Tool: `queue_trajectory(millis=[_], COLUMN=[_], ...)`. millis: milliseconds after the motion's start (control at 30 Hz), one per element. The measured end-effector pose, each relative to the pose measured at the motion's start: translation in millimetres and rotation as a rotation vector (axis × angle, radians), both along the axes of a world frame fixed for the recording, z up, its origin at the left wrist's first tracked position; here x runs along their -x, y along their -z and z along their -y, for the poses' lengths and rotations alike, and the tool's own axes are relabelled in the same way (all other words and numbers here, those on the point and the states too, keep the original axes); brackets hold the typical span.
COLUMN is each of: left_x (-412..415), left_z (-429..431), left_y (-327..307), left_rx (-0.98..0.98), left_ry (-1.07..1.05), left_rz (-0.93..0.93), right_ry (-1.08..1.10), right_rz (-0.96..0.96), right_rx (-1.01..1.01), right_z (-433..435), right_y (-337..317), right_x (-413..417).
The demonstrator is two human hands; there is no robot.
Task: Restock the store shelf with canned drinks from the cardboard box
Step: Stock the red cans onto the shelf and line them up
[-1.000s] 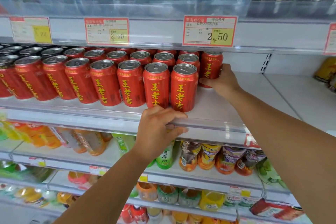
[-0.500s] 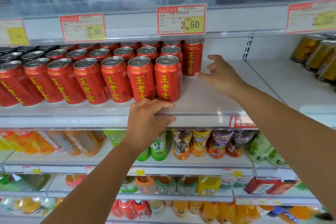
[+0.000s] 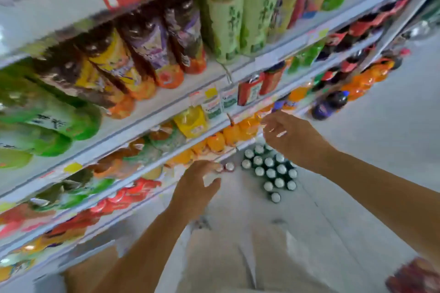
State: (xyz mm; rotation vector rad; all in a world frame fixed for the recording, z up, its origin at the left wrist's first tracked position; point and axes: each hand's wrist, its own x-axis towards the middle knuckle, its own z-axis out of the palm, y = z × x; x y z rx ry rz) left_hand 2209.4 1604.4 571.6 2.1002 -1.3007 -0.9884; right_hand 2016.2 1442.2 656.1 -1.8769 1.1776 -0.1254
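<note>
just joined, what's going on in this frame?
A person looks down along white store shelves packed with bottled drinks. Both the left hand and the right hand are empty, fingers loosely spread, in front of the lower shelves. A cluster of silver-topped cans stands on the pale floor below them. The frame is motion-blurred.

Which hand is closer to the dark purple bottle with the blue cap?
Right. The right hand is just left of and below the purple bottle; the left hand is much farther left, lower down.
</note>
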Motion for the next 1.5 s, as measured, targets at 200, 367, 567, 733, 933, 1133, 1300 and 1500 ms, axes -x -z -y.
queue_trajectory(millis=[200, 367, 567, 733, 933, 1133, 1300, 1500], left_x=[9.2, -6.4, -37.6, -58.7, -68.4, -66.3, -55.0, -17.2], left_z=[-25.0, -19.5, 4.8, 29.5, 47.6, 63.2, 76.6, 54.8], left_y=[178.0, 327.9, 495.1, 600.6, 673.1, 709.4, 700.9, 590.5], left_rx=[-0.591, -0.733, -0.713, -0.676, -0.544, -0.310, -0.223, -0.419], left_ry=[0.037, 0.032, -0.040, -0.125, -0.180, -0.180, -0.196, -0.129], left_rz=[-0.088, -0.005, 0.036, 0.028, -0.107, -0.161, -0.049, -0.124], right_ry=[0.250, 0.377, 0.434, 0.392, 0.338, 0.360, 0.417, 0.541], right_rz=[-0.234, -0.318, -0.277, -0.244, -0.133, -0.104, -0.144, -0.174], right_rx=[-0.353, -0.531, -0.569, -0.556, -0.443, -0.331, -0.318, -0.414], right_z=[-29.5, -65.2, -87.5, -72.7, -31.1, -26.4, -37.7, -66.2], right_y=[209.0, 391.5, 572.0, 680.1, 755.8, 785.9, 768.4, 665.3], right_x=[46.7, 33.4, -15.0, -55.3, -90.7, -100.9, -89.8, -42.1])
